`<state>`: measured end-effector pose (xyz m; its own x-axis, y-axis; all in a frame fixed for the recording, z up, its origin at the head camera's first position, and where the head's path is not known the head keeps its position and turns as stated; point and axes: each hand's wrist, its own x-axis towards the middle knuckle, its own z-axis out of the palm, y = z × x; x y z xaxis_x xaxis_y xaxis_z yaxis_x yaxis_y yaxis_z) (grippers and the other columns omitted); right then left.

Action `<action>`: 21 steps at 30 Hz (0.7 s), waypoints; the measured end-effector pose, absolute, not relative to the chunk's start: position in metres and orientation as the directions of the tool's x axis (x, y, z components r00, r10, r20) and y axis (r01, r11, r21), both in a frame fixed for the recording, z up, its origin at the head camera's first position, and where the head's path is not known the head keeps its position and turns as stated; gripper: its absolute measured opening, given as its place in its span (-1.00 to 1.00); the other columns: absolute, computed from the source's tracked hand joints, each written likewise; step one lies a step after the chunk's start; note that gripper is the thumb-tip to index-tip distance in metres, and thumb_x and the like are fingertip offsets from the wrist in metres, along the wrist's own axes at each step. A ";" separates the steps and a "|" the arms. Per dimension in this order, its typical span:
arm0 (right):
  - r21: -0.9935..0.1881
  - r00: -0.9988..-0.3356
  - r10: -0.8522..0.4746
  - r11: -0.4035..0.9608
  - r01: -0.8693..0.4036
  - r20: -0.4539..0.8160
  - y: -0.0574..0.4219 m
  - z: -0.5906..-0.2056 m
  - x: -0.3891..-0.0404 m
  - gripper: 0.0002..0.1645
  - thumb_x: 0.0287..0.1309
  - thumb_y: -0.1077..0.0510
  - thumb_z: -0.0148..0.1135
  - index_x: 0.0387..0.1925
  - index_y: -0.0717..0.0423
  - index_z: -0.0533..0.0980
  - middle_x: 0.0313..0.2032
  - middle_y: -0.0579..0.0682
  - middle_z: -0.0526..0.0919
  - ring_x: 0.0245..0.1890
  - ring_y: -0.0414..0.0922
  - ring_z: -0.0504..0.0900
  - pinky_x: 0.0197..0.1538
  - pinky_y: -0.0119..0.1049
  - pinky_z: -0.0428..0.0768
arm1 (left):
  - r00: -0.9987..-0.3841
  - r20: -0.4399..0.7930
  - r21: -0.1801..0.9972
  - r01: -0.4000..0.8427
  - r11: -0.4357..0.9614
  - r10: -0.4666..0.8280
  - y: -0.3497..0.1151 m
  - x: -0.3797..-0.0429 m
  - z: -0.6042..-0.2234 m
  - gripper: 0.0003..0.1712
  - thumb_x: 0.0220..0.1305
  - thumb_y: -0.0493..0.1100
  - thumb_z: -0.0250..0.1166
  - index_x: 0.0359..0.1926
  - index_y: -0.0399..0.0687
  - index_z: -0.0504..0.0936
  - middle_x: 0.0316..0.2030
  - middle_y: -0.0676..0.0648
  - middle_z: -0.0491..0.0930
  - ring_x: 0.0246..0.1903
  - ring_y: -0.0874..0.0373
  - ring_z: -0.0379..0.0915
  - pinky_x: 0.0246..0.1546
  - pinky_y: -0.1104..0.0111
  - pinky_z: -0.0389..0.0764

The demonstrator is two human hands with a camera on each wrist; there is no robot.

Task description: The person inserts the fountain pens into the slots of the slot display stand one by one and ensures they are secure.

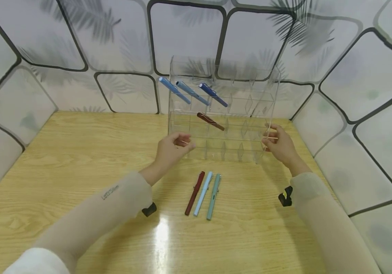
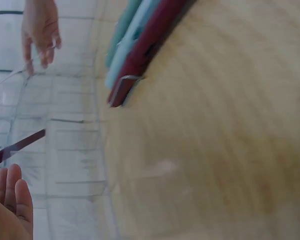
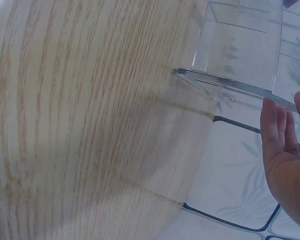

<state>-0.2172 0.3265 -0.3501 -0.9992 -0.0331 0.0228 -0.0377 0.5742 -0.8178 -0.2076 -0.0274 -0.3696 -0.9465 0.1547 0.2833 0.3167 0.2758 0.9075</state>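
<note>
A clear tiered pen rack point(image 1: 233, 146) stands against the back wall. Three blue pens lie slanted on an upper tier: light blue point(image 1: 174, 90), mid-blue point(image 1: 192, 93) and dark blue point(image 1: 213, 94). One tier lower is a dark brown-red pen point(image 1: 210, 121). My right hand point(image 1: 281, 146) pinches the rack's right side panel point(image 3: 230, 82) between thumb and fingers. Near the rack's front left corner is my left hand point(image 1: 174, 148), fingers loosely bent, with nothing seen in them. On the table lie a dark red pen point(image 1: 194, 193), a pale blue pen point(image 1: 203, 194) and a grey-green pen point(image 1: 214, 197).
The wood-grain table point(image 1: 79, 163) extends to both sides and in front of the rack. Patterned wall covering point(image 1: 124, 93) closes off the back and both sides. Black wrist mounts point(image 1: 149, 209) hang under the sleeves.
</note>
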 end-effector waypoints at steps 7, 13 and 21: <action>-0.820 -0.999 -0.035 0.571 -0.042 0.027 0.327 -0.350 -0.217 -0.28 0.36 0.26 0.06 0.43 0.18 0.00 0.15 0.33 0.33 0.01 0.05 0.47 -0.10 -0.15 0.63 | -0.966 0.104 0.920 0.184 0.346 0.238 -0.028 -0.189 -0.385 -0.51 0.09 -0.16 0.46 0.05 -0.21 0.60 -0.15 -0.18 0.62 -0.25 0.02 0.56 -0.32 0.32 0.63; -0.811 -0.999 -0.030 0.582 -0.047 0.036 0.329 -0.351 -0.219 -0.29 0.35 0.27 0.07 0.43 0.18 0.02 0.14 0.31 0.34 -0.01 0.01 0.48 -0.13 -0.21 0.64 | -0.954 -0.034 0.921 0.085 0.380 0.297 -0.025 -0.177 -0.397 -0.43 0.06 -0.16 0.48 0.10 -0.23 0.56 -0.10 -0.16 0.60 -0.21 0.01 0.55 -0.32 0.31 0.63; -0.814 -0.999 -0.038 0.579 -0.046 0.029 0.328 -0.350 -0.218 -0.28 0.36 0.26 0.06 0.43 0.19 0.01 0.17 0.34 0.32 0.07 0.16 0.45 -0.13 -0.24 0.64 | -0.917 -0.202 0.883 -0.018 0.470 0.345 -0.017 -0.168 -0.405 -0.34 -0.07 -0.19 0.55 0.11 -0.19 0.56 -0.07 -0.12 0.57 -0.13 0.03 0.54 -0.25 0.32 0.61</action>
<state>-0.2184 0.3284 -0.3504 -0.9989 -0.0382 0.0287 -0.0455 0.5786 -0.8143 -0.1684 -0.0174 -0.4055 -0.9166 0.3449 -0.2022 -0.0181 0.4696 0.8827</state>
